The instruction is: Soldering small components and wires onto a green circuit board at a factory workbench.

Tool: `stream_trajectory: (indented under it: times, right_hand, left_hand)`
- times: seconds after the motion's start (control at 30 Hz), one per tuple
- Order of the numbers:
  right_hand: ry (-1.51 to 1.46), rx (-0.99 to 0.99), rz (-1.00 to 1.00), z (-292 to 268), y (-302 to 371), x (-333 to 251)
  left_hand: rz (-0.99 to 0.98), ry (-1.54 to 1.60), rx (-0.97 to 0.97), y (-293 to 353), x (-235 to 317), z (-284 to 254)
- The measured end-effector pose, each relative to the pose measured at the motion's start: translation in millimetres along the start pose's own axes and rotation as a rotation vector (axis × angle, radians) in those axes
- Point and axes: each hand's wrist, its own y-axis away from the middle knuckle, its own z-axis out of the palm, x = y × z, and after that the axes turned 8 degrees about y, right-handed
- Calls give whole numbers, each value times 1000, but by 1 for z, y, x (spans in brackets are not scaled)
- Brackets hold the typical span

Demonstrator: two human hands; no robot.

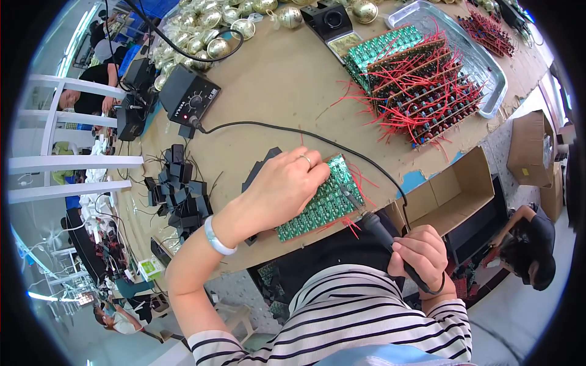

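In my right hand [421,256] is a soldering iron [381,232], its handle gripped and its metal tip at the right part of a green circuit board [329,196]. The board lies near the table's front edge, with red wires sticking out from under it. My left hand [285,183] rests over the board's upper left part, fingers bent and drawn together; what they pinch, if anything, is hidden beneath them. Dark block-like parts [261,166] lie partly behind that hand. A black cable runs from the iron toward a soldering station [188,96] with a dial and a lit red light.
Stacked circuit boards with red wires [421,85] stand beside a metal tray [491,79]. Small black boxes with leads [180,189] lie left. Metallic round pieces [207,24] fill the back. A cardboard box [448,189] sits at the front right; other people work nearby.
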Motion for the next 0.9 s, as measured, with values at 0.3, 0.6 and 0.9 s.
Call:
stream_trajectory:
  times: [0.3,0.6,0.9]
  right_hand:
    - [-8,-2,-23,6,2,1]
    - [27,-30,-147,7,-3,0]
    - [42,-8,-114,-8,1,-4]
  left_hand:
    - [5,-8,20,0,1,3]
    - [14,-36,42,1,3,3]
    - [16,-106,30,0,4,6]
